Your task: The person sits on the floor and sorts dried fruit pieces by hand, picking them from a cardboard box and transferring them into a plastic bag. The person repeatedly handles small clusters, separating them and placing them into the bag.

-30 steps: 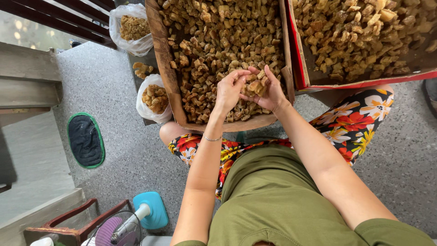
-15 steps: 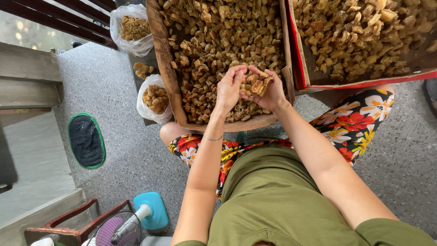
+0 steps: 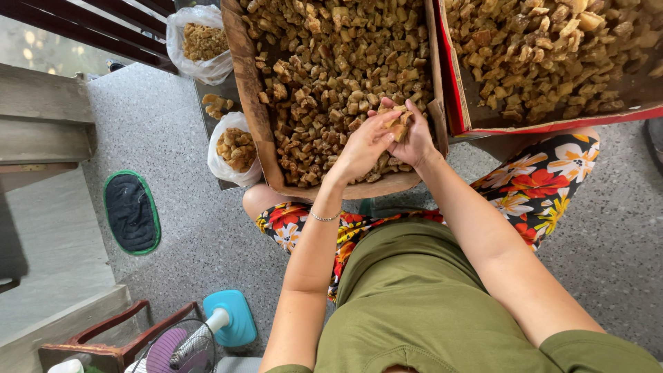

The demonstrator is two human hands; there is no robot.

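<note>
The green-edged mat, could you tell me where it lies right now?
In the head view the mat lies on the grey floor at the left, below a bag of pieces and above the blue fan base.

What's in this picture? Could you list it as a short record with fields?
Setting: speckled floor, person seated
Left hand: touching a brown chunk
Right hand: cupping the same chunk
Under hands: cardboard tray of brown chunks
Right side: red-edged tray, also full
Left side: two plastic bags of chunks
Nearby: dark mat, small fan
</note>
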